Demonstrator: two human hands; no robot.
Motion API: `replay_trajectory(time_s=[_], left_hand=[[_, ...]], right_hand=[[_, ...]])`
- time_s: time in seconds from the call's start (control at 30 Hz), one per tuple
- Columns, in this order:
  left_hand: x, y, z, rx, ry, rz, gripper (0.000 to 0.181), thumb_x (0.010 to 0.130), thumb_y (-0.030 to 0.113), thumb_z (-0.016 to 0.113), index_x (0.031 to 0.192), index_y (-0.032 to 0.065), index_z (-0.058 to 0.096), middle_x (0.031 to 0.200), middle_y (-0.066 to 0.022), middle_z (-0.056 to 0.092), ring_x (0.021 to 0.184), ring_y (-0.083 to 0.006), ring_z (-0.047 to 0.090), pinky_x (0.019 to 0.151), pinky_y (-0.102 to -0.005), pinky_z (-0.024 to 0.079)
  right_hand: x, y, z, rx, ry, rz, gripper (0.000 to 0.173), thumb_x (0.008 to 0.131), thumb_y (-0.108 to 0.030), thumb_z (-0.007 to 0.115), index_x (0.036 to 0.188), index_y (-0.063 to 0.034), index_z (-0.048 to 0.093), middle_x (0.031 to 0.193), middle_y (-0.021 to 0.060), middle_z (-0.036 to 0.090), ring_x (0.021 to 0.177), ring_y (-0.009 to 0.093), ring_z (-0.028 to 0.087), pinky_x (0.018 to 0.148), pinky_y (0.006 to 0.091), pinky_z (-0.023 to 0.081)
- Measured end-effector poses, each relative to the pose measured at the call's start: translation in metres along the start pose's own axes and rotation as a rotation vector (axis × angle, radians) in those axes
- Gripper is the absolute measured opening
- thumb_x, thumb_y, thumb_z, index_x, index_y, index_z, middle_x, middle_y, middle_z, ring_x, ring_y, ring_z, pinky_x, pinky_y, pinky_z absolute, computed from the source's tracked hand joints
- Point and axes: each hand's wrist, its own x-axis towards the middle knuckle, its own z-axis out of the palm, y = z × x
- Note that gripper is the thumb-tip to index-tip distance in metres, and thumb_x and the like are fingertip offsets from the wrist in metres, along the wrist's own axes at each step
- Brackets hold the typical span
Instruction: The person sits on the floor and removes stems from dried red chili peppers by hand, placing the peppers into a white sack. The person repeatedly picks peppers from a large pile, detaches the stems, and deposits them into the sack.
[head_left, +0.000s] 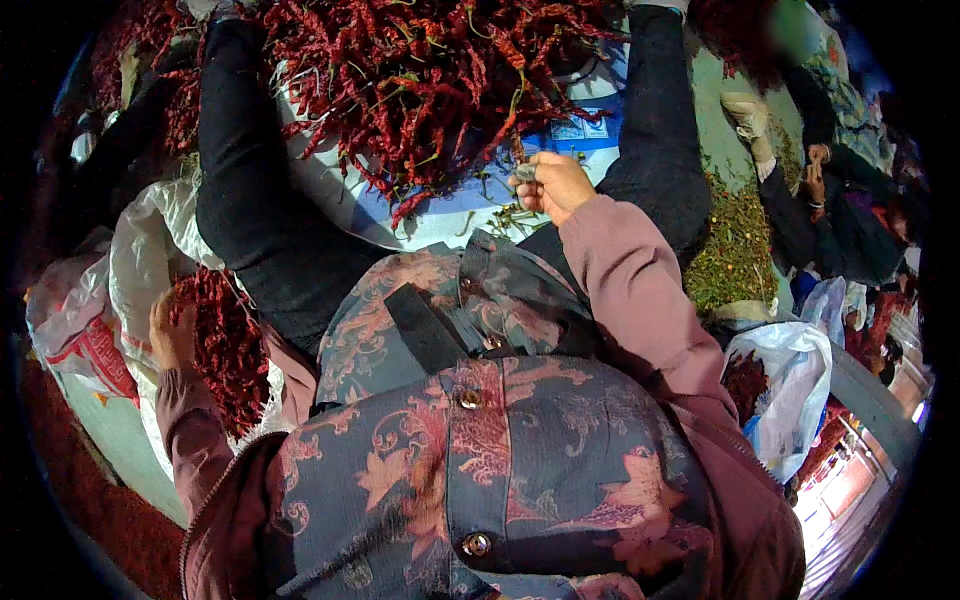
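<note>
A heap of dried red chillies (420, 82) lies between my outstretched legs on a white and blue printed sheet (322, 184). My right hand (559, 184) is at the heap's near right edge, fingers curled and a grey cover on one digit. A chilli's end shows just above those fingers; whether they grip it is unclear. Loose green stems (506, 221) are scattered beside this hand. At my left side, my left hand (171, 330) reaches into an open white woven sack (139, 232), against the red chillies (229, 352) inside. Its fingertips are hard to make out.
On the right, a strip of greenish stems and bits (727, 255) covers the floor, with another person's hands (816, 176) beyond. A white plastic bag (795, 382) holding dark red chillies stands near my right elbow. A red and white bag (90, 345) lies far left.
</note>
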Motion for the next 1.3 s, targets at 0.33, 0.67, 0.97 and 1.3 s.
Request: replay_trajectory(time_s=[0.33, 0.67, 0.97, 1.3], left_hand=[[0.022, 0.291, 0.143, -0.56, -0.507, 0.294, 0.019, 0.075, 0.014, 0.06, 0.086, -0.0018, 0.06, 0.073, -0.0055, 0.059, 0.066, -0.0098, 0.053, 0.06, -0.0229, 0.042], [0.005, 0.328, 0.2, -0.621, -0.589, 0.428, 0.017, 0.076, 0.015, 0.059, 0.077, -0.0016, 0.06, 0.06, -0.0027, 0.054, 0.056, -0.0076, 0.048, 0.05, -0.023, 0.038], [-0.011, 0.333, 0.195, -1.394, -1.037, -0.266, 0.007, 0.079, 0.01, 0.055, 0.075, 0.0039, 0.053, 0.062, 0.0, 0.044, 0.05, -0.0079, 0.032, 0.046, -0.0223, 0.028], [-0.006, 0.334, 0.169, -1.479, -1.207, 0.047, 0.009, 0.08, 0.015, 0.055, 0.08, 0.0054, 0.053, 0.063, 0.0006, 0.042, 0.052, -0.0069, 0.035, 0.045, -0.0208, 0.029]], right_hand=[[-0.067, 0.005, 0.03, -0.185, -0.1, -0.114, 0.009, 0.078, -0.003, 0.05, 0.085, -0.0002, 0.052, 0.071, 0.0083, 0.058, 0.052, 0.011, 0.053, 0.046, 0.0221, 0.043], [-0.088, 0.016, 0.026, -0.779, 0.025, -0.504, 0.017, 0.069, 0.0, 0.05, 0.085, 0.0024, 0.054, 0.066, 0.0093, 0.057, 0.057, 0.014, 0.055, 0.05, 0.0288, 0.044], [-0.108, 0.01, 0.026, -0.885, 0.217, -0.716, 0.018, 0.065, -0.002, 0.052, 0.082, -0.0024, 0.056, 0.072, 0.0191, 0.058, 0.07, 0.033, 0.057, 0.062, 0.0392, 0.044], [-0.132, 0.007, -0.023, -0.905, 0.39, -0.698, 0.013, 0.069, 0.0, 0.055, 0.082, -0.0006, 0.055, 0.064, 0.0078, 0.057, 0.059, 0.012, 0.057, 0.052, 0.0278, 0.045]])
